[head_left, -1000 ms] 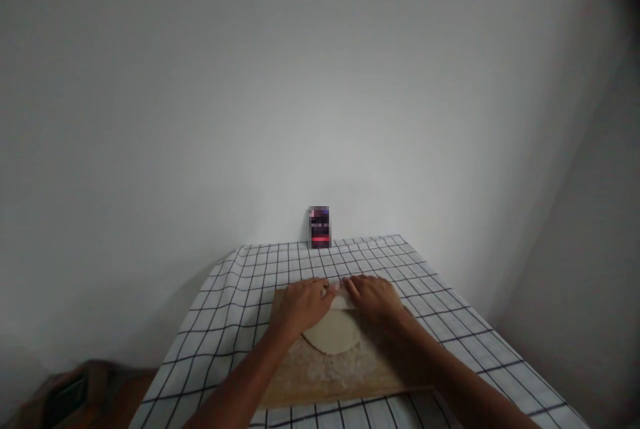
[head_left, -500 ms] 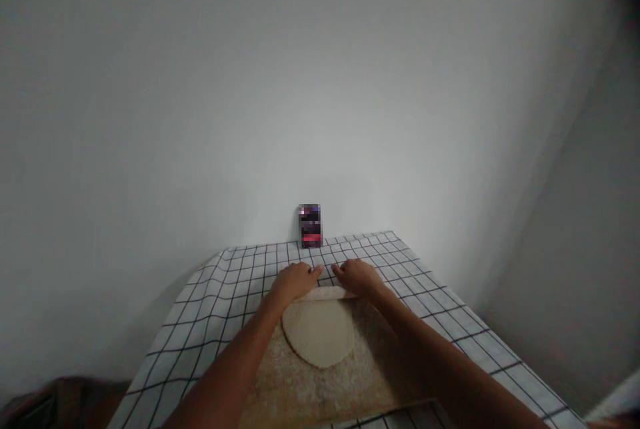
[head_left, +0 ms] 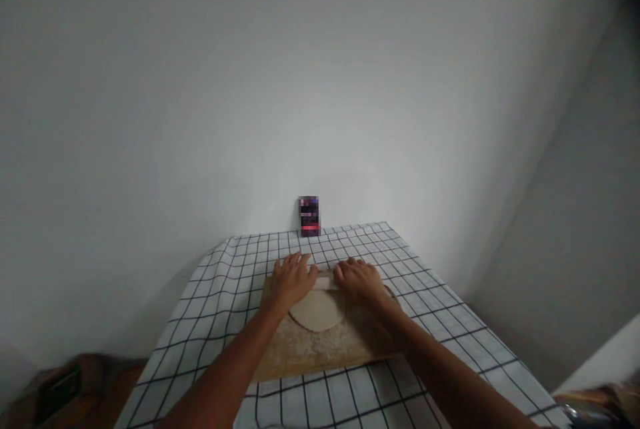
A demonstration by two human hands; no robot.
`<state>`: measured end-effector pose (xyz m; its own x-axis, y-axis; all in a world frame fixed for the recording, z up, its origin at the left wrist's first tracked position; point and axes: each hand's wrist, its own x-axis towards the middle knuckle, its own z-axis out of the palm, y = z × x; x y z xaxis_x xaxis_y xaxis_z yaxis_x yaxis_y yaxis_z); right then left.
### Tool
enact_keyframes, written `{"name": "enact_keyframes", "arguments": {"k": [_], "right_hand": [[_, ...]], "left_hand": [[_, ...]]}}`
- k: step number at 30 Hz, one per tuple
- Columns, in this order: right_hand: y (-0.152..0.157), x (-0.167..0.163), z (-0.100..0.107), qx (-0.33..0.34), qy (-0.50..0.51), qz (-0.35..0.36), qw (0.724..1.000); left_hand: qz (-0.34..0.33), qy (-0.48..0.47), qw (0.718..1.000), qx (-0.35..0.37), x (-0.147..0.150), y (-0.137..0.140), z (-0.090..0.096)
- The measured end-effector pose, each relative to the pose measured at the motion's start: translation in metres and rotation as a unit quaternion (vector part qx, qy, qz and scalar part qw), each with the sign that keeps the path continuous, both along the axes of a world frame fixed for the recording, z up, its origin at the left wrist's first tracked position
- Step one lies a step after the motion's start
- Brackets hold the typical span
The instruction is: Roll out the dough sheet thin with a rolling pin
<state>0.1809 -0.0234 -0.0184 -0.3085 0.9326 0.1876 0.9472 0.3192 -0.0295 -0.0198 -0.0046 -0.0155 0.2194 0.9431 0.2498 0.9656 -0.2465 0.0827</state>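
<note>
A pale round sheet of dough [head_left: 318, 313] lies on a floured wooden board [head_left: 300, 357]. Across its far part rests a light rolling pin [head_left: 325, 281], its middle showing between my two hands. My left hand [head_left: 293, 278] bears on the pin's left part, palm down, with the fingers reaching forward over it. On the right part, my right hand [head_left: 359, 279] is curled over the pin with the fingers bent. Both hands hide the pin's ends and some of the dough's far edge.
A white cloth with dark grid lines [head_left: 300, 399] covers the table. A small dark pixelated box-like item [head_left: 309, 216] stands at the table's far edge by the white wall [head_left: 320, 115]. A brown object [head_left: 65, 389] is at lower left, blurred items [head_left: 600, 405] at lower right.
The board and dough sit higher in view, with more cloth showing in front. My left fingers have stretched forward from a curled grip. Less dough shows in front of the pin.
</note>
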Motion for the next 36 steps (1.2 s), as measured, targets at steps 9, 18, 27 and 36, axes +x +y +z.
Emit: {"name": "enact_keyframes", "arguments": {"k": [9, 18, 27, 36], "right_hand": [[-0.062, -0.008, -0.001, 0.009, 0.074, -0.018, 0.997], [-0.100, -0.003, -0.024, 0.019, 0.163, 0.017, 0.986], [-0.105, 0.001, -0.030, 0.042, 0.182, 0.035, 0.982], [-0.101, 0.004, -0.002, 0.000, 0.175, 0.030, 0.984]], "left_hand": [[-0.047, -0.006, 0.994, 0.102, -0.015, -0.042, -0.025], [-0.094, -0.019, 0.986, 0.137, -0.038, -0.108, -0.046], [-0.089, -0.010, 0.993, 0.076, -0.039, -0.119, -0.028], [-0.107, 0.004, 0.994, -0.012, -0.034, -0.074, -0.004]]}}
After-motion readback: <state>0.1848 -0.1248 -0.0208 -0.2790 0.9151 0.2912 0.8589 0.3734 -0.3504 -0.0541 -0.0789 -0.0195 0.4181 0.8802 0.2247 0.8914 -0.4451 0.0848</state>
